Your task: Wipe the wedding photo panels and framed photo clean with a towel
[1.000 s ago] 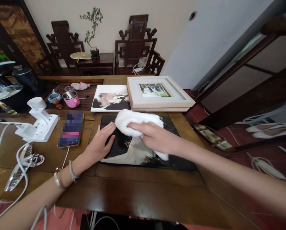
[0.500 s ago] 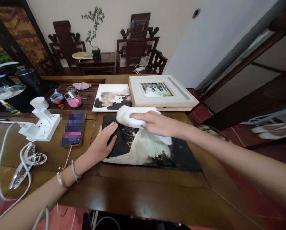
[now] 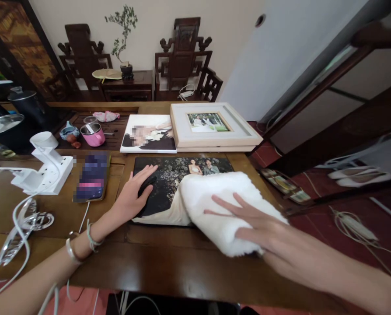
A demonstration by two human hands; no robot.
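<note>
wiping seems underway: right hand (image 3: 248, 218) lies spread on the cloth (image 3: 208, 201); left hand (image 3: 134, 192), loosely open, gripping nothing, rests on the photo (image 3: 165, 177), which further strokes would need steadied.

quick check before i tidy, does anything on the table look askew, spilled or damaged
No spill or damage shows. The messiest spot is the white cable looping across the clear clip on the table. The white cloth under the right hand also sits askew, overhanging the photo panel.
</note>
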